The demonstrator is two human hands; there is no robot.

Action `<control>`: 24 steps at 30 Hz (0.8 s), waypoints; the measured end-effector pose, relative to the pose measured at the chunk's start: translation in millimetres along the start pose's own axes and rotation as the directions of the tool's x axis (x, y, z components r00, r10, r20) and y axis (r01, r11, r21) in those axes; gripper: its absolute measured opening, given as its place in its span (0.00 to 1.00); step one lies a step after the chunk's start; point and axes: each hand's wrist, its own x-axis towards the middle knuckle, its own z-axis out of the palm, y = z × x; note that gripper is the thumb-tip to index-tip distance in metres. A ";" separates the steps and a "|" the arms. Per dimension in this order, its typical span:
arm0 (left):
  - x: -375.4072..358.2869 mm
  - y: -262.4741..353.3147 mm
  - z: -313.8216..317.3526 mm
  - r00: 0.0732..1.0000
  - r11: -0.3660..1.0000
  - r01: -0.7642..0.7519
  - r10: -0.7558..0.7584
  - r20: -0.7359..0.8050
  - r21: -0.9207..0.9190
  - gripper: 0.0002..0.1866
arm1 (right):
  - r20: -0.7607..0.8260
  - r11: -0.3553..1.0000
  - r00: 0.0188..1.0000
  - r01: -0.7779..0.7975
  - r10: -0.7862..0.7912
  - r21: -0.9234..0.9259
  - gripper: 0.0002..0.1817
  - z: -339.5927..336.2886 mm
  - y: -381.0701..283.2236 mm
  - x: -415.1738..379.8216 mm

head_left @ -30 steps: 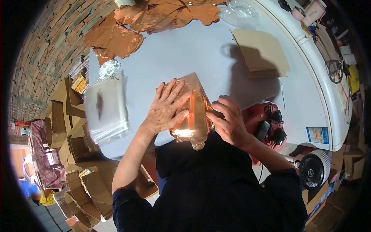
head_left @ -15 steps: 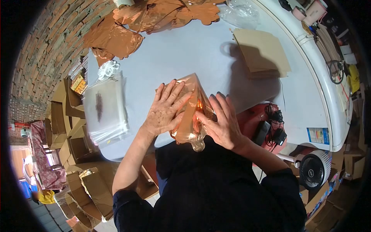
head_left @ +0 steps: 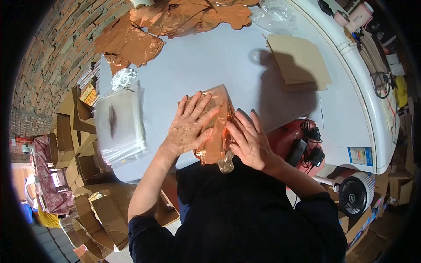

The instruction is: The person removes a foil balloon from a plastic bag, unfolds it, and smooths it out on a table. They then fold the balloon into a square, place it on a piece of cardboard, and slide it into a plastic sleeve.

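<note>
A copper-coloured foil balloon [head_left: 219, 142], folded into a flat, narrow shape, lies at the near edge of the white table. Its crumpled clear tail [head_left: 226, 163] hangs toward my body. My left hand [head_left: 187, 128] rests flat across the balloon's left side, fingers stretched out and pointing away from me. Along the right side, my right hand [head_left: 250, 140] has its fingers extended, touching the folded edge. The right thumb lies close to the foil. Part of the balloon is hidden under both hands.
More copper foil balloons [head_left: 175, 17] lie at the table's far side. Clear plastic bags [head_left: 125, 127] are stacked at left, white rings [head_left: 123, 79] above them. Brown paper sheets [head_left: 302, 61] lie at right. Black cables and adapters [head_left: 311, 144] sit on a red surface near a fan [head_left: 355, 193].
My right hand has shifted slightly down along the balloon's right side, and its fingers are closer to the foil edge. My left hand stays almost in place.
</note>
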 end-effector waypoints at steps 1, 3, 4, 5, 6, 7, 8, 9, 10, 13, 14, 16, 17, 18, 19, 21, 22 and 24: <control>0.1 0.1 0.7 1.000 1.000 0.001 -0.001 -0.001 0.001 0.33 | -0.010 1.000 1.000 0.024 -0.024 -0.013 0.45 2.0 0.8 -0.3; 0.1 -0.4 2.3 1.000 1.000 0.001 -0.001 -0.005 0.002 0.32 | -0.012 1.000 1.000 0.021 -0.021 -0.018 0.45 6.7 -1.0 0.0; 0.0 -0.9 3.0 1.000 1.000 0.000 0.000 -0.007 0.003 0.32 | -0.013 1.000 1.000 0.019 -0.020 -0.020 0.45 8.4 -2.4 0.7; -0.1 -1.2 3.2 1.000 1.000 -0.001 0.001 -0.009 0.004 0.32 | -0.014 1.000 1.000 0.025 -0.026 -0.015 0.46 9.4 -3.2 1.7; -0.1 -1.1 3.1 1.000 1.000 0.004 -0.004 -0.002 0.004 0.31 | -0.013 1.000 1.000 0.015 -0.015 -0.014 0.46 9.1 -5.4 2.7; 0.1 -1.1 2.7 1.000 1.000 0.010 -0.010 0.005 0.005 0.31 | -0.011 1.000 1.000 0.004 -0.004 -0.012 0.46 8.1 -8.5 3.6; 0.3 -1.0 2.5 1.000 1.000 0.015 -0.015 0.012 0.005 0.31 | -0.010 1.000 1.000 -0.006 0.006 -0.011 0.47 7.4 -11.3 4.1; 0.4 -0.6 2.4 1.000 1.000 0.019 -0.019 0.013 0.006 0.31 | -0.006 1.000 1.000 -0.008 0.008 -0.005 0.47 7.0 -13.5 4.1; 0.6 -0.2 2.4 1.000 1.000 0.023 -0.023 0.014 0.006 0.31 | -0.003 1.000 1.000 -0.011 0.011 0.000 0.48 6.6 -15.6 3.8; 0.7 -0.7 5.3 1.000 0.999 0.027 -0.027 0.007 0.017 0.31 | -0.003 1.000 1.000 -0.024 0.024 0.011 0.49 8.8 -20.1 2.6; 0.8 -1.1 6.2 1.000 0.999 0.028 -0.028 0.004 0.024 0.31 | -0.005 0.999 1.000 -0.029 0.029 0.015 0.49 10.6 -21.2 2.2; 1.2 -0.9 5.8 0.999 0.999 0.042 -0.042 0.005 -0.011 0.31 | -0.028 0.998 0.999 -0.033 0.035 0.061 0.52 15.7 -21.9 0.6; 1.0 -0.7 5.4 0.999 0.998 0.049 -0.049 0.007 -0.027 0.31 | -0.040 0.995 0.998 -0.038 0.042 0.089 0.52 18.0 -21.7 -0.6; 0.7 -0.9 5.7 0.998 0.998 0.054 -0.054 0.009 -0.029 0.31 | -0.052 0.992 0.997 -0.043 0.049 0.116 0.52 19.6 -21.5 -0.7; 0.5 -0.9 6.7 0.998 0.998 0.060 -0.060 0.012 -0.032 0.32 | -0.086 0.991 0.995 -0.038 0.049 0.132 0.54 21.2 -20.8 -0.2; 0.4 -0.9 7.6 0.998 0.997 0.067 -0.066 0.018 -0.034 0.33 | -0.068 0.987 0.994 -0.071 0.082 0.146 0.52 20.9 -21.6 0.9; 0.3 -1.0 7.6 0.997 0.997 0.069 -0.068 0.021 -0.031 0.33 | -0.059 0.984 0.993 -0.088 0.098 0.153 0.52 20.0 -22.3 1.7; 1.0 -1.2 7.1 0.997 0.997 0.072 -0.071 0.026 -0.039 0.33 | -0.050 0.994 0.996 -0.062 0.067 0.089 0.50 18.2 -22.6 1.9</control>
